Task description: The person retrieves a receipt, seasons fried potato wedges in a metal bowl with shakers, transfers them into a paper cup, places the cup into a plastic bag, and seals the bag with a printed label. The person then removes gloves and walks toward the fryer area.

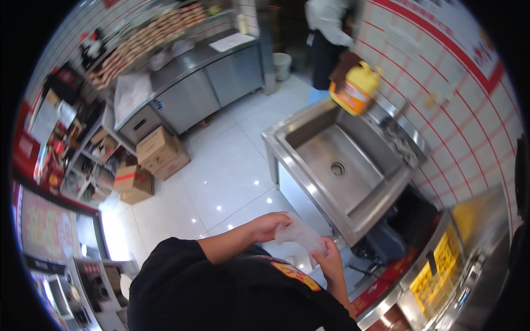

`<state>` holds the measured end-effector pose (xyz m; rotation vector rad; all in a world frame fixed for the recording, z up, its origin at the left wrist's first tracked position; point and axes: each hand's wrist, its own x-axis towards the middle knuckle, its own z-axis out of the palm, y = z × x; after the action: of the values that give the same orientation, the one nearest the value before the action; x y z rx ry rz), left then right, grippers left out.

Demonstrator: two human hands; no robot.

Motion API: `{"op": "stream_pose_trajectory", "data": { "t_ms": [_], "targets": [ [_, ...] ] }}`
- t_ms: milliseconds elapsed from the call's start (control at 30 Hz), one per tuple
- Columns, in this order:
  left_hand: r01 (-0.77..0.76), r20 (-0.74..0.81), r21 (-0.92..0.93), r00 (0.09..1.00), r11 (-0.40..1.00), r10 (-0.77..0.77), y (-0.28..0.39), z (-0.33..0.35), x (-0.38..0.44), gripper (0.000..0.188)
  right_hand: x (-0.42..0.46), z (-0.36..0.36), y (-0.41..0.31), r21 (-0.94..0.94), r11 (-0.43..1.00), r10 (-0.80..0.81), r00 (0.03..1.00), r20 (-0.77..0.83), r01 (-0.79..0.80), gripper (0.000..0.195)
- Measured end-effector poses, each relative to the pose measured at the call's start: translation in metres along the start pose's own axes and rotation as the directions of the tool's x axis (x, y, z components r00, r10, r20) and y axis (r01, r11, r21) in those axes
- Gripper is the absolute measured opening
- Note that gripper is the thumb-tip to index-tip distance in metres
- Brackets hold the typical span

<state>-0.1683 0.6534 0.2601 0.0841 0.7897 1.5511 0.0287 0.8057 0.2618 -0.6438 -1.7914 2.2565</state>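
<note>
Both my hands hold a thin, whitish, translucent plastic piece (301,232), perhaps a glove or a bag; which one I cannot tell. My left hand (271,226) grips its upper left end near the fingertips. At the lower right end, my right hand (329,256) pinches it between thumb and fingers. The piece is stretched between the hands in front of my black shirt, above the tiled floor. Just beyond my hands stands a stainless steel sink (306,182), with its drain in view.
A yellow jug (357,89) with a brown cloth (347,68) stands at the sink's far corner. Behind it is a person (329,41). Cardboard boxes (159,151) sit on the floor beside a steel counter (190,68). A plastic-lined bin (131,97) adjoins the counter.
</note>
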Motion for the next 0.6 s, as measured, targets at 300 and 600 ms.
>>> {"op": "stream_pose_trajectory", "data": {
  "t_ms": [300, 600],
  "targets": [
    [-0.159, -0.256, -0.256, 0.962, 0.954, 0.091, 0.056, -0.109, -0.151, 0.032, 0.102, 0.143, -0.009, 0.184, 0.976, 0.081, 0.975, 0.207, -0.120, 0.023],
    [-0.566, -0.566, -0.271, 0.748, 0.779, 0.346, 0.139, -0.300, -0.346, 0.030, 0.211, 0.415, -0.001, 0.053, 0.958, 0.232, 0.871, 0.433, -0.281, 0.013]
  ]
}}
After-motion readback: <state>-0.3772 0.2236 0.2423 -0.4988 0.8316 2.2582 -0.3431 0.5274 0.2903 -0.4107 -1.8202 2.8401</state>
